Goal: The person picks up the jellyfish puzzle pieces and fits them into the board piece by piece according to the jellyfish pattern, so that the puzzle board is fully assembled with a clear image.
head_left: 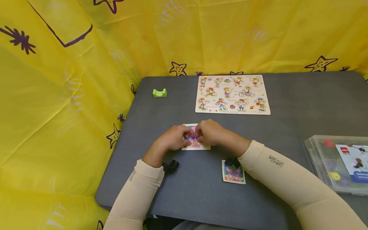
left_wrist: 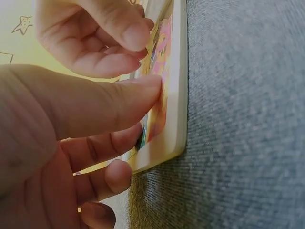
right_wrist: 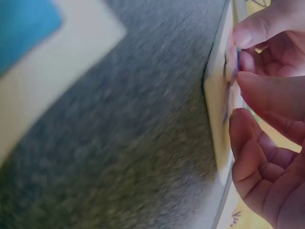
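A small jigsaw puzzle (head_left: 197, 146) in a pale frame, with a pink and purple picture, lies flat on the dark table. My left hand (head_left: 176, 136) reaches over its left part; in the left wrist view, the straight thumb (left_wrist: 136, 98) rests at the picture's surface, the other fingers loosely bent beside the frame (left_wrist: 178, 95). My right hand (head_left: 211, 131) comes from the right, thumb and fingertips (right_wrist: 240, 124) apart and right at the board. The two hands' fingertips nearly meet over the picture and hide part of it. I cannot tell whether a loose piece is between them.
A picture card (head_left: 234, 177) lies near my right wrist, partly under its black strap mount. Behind the hands are a peg puzzle board (head_left: 233, 95) with sports figures and a green block (head_left: 159, 93). A clear plastic box (head_left: 319, 140) stands at the right. Yellow cloth (head_left: 201, 38) hangs behind.
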The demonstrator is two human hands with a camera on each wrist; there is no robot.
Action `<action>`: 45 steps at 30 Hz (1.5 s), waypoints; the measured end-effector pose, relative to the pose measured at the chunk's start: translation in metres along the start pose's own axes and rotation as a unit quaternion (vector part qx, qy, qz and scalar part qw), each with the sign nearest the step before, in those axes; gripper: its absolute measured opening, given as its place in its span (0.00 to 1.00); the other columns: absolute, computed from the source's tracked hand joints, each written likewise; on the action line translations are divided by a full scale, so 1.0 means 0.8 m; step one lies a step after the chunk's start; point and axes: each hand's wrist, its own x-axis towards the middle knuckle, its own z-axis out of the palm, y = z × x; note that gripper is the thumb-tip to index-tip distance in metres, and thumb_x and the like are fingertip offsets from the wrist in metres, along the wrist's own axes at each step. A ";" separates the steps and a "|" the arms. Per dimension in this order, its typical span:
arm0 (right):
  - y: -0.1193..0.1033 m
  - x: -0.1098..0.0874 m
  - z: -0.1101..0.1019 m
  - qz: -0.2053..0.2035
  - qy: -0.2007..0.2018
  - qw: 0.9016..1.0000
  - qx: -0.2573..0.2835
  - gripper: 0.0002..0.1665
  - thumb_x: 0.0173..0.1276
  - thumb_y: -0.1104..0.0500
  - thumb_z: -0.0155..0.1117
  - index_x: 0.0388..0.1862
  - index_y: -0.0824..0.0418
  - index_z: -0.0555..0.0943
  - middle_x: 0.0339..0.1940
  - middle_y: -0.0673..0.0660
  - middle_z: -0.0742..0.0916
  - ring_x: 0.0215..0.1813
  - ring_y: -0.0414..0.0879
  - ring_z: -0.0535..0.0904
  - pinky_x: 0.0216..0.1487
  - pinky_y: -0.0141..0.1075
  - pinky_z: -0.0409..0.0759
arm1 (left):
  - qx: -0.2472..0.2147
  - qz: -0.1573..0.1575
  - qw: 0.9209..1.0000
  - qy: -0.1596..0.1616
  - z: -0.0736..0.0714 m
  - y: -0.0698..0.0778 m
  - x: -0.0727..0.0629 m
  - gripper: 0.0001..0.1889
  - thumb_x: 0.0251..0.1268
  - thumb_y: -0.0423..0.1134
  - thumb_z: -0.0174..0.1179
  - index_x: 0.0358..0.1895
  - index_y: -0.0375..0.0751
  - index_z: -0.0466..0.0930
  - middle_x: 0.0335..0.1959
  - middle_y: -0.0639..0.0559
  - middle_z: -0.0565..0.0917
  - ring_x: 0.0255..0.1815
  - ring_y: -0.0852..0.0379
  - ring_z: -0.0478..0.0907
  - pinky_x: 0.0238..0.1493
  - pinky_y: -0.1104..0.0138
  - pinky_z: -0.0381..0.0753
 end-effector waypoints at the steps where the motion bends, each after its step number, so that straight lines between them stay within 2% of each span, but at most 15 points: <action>1: 0.001 0.000 -0.001 0.008 0.001 1.000 -0.003 0.06 0.60 0.61 0.74 0.27 0.55 0.84 0.24 0.49 0.82 0.31 0.45 0.77 0.34 0.37 0.73 | 0.003 -0.004 1.000 0.001 0.000 0.001 0.001 0.09 0.61 0.36 0.71 0.43 0.47 0.85 0.33 0.53 0.80 0.36 0.58 0.75 0.42 0.64 0.73; 8: 0.006 0.003 -0.001 0.040 -0.003 0.999 -0.017 0.08 0.60 0.58 0.76 0.33 0.57 0.84 0.28 0.52 0.82 0.35 0.48 0.78 0.38 0.40 0.75 | 0.019 -0.014 1.000 0.001 -0.001 0.007 0.003 0.09 0.60 0.36 0.71 0.43 0.49 0.85 0.32 0.53 0.80 0.34 0.57 0.74 0.40 0.64 0.72; 13: 0.010 -0.010 -0.010 0.047 0.006 0.998 -0.035 0.09 0.61 0.58 0.74 0.36 0.58 0.83 0.32 0.54 0.83 0.40 0.50 0.78 0.44 0.45 0.77 | 0.046 -0.006 0.999 -0.008 -0.004 0.018 0.001 0.10 0.60 0.36 0.70 0.44 0.47 0.84 0.32 0.52 0.79 0.35 0.55 0.74 0.42 0.61 0.73; 16: 0.016 -0.027 -0.024 0.060 -0.003 0.997 -0.055 0.11 0.63 0.57 0.74 0.42 0.59 0.84 0.37 0.56 0.84 0.44 0.52 0.79 0.49 0.49 0.78 | 0.051 0.013 0.999 -0.015 -0.004 0.027 0.002 0.11 0.62 0.38 0.69 0.47 0.47 0.83 0.37 0.51 0.80 0.40 0.54 0.75 0.47 0.59 0.74; 21: 0.035 -0.065 -0.047 0.085 -0.041 0.991 -0.091 0.15 0.62 0.59 0.76 0.46 0.61 0.85 0.44 0.59 0.86 0.49 0.54 0.80 0.54 0.52 0.79 | 0.038 0.066 0.997 -0.019 0.000 0.035 0.010 0.13 0.64 0.36 0.68 0.51 0.45 0.84 0.44 0.48 0.81 0.45 0.53 0.75 0.55 0.58 0.73; 25: 0.051 -0.096 -0.058 0.105 -0.075 0.987 -0.093 0.19 0.56 0.61 0.80 0.47 0.61 0.85 0.46 0.60 0.86 0.50 0.56 0.81 0.54 0.53 0.79 | 0.040 0.067 0.997 -0.022 0.004 0.032 0.013 0.12 0.64 0.36 0.69 0.51 0.46 0.84 0.44 0.49 0.81 0.46 0.53 0.75 0.56 0.59 0.74; 28: 0.063 -0.119 -0.059 0.114 -0.094 0.985 -0.087 0.22 0.53 0.60 0.82 0.46 0.61 0.84 0.43 0.58 0.86 0.46 0.54 0.80 0.52 0.51 0.79 | 0.030 0.061 0.997 -0.023 0.007 0.029 0.015 0.13 0.64 0.36 0.69 0.50 0.47 0.84 0.44 0.49 0.81 0.47 0.53 0.75 0.55 0.59 0.74; 33: 0.076 -0.145 -0.048 0.101 -0.064 0.990 -0.077 0.18 0.48 0.61 0.82 0.36 0.60 0.82 0.31 0.53 0.82 0.36 0.49 0.75 0.41 0.46 0.77 | 0.016 0.054 0.998 -0.023 0.008 0.026 0.016 0.13 0.63 0.36 0.70 0.50 0.48 0.83 0.43 0.51 0.80 0.46 0.55 0.76 0.54 0.61 0.74; 36: 0.080 -0.152 -0.044 0.096 -0.047 0.992 -0.071 0.17 0.48 0.61 0.83 0.32 0.58 0.82 0.30 0.52 0.81 0.34 0.48 0.75 0.39 0.44 0.76 | 0.014 0.050 0.998 -0.022 0.009 0.024 0.017 0.13 0.63 0.37 0.70 0.49 0.48 0.83 0.43 0.52 0.80 0.45 0.56 0.75 0.53 0.61 0.74; 41: 0.085 -0.153 -0.042 0.112 -0.036 0.993 -0.023 0.15 0.52 0.61 0.82 0.32 0.57 0.82 0.30 0.52 0.81 0.34 0.47 0.75 0.39 0.42 0.74 | 0.006 0.044 0.999 -0.021 0.009 0.024 0.017 0.13 0.62 0.37 0.70 0.49 0.49 0.83 0.42 0.53 0.80 0.44 0.56 0.75 0.52 0.62 0.73; 45: 0.082 -0.143 -0.039 0.100 0.010 0.995 0.019 0.10 0.58 0.64 0.77 0.30 0.57 0.81 0.26 0.49 0.81 0.32 0.44 0.74 0.37 0.39 0.72 | 0.000 0.041 0.999 -0.021 0.009 0.024 0.018 0.12 0.62 0.37 0.70 0.48 0.48 0.82 0.41 0.53 0.79 0.43 0.57 0.74 0.51 0.62 0.73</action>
